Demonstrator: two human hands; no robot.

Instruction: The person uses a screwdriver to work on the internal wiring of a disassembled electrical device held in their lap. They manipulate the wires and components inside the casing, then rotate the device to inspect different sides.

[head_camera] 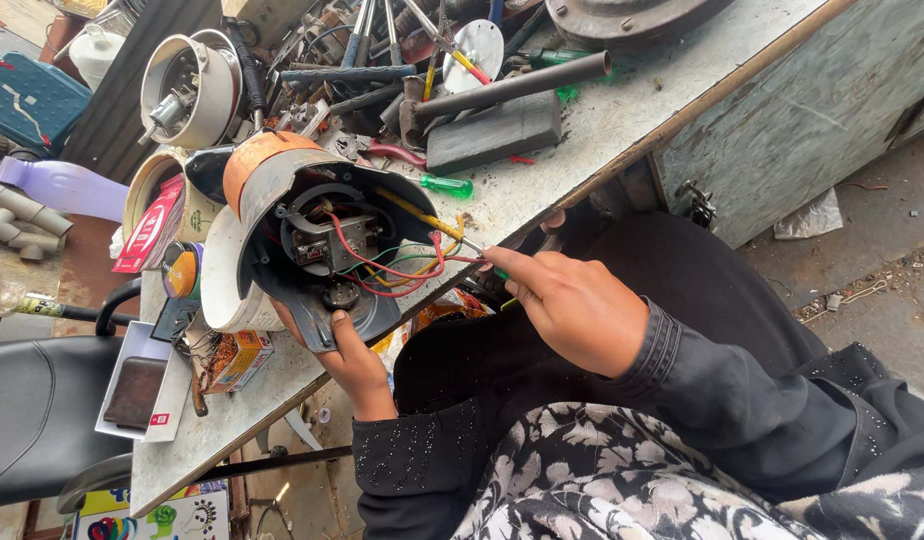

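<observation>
While gripped, round housing (312,250), tangled wires (402,265)

Left hand (354,362) palm-up, fingers curled in a clamping grip; right hand (572,305) knuckles-up, fingertips pinched; both forearms dark-sleeved, bent inward.

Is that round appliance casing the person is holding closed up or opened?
Opened. The casing is tipped toward the camera, with its metal part and red, green and yellow wires bare. The left hand steadies it; the right hand pokes inside.

The tool's tip (479,250) is hidden under the right hand (574,307); the round metal part (622,18) is cut off by the top edge.
</observation>
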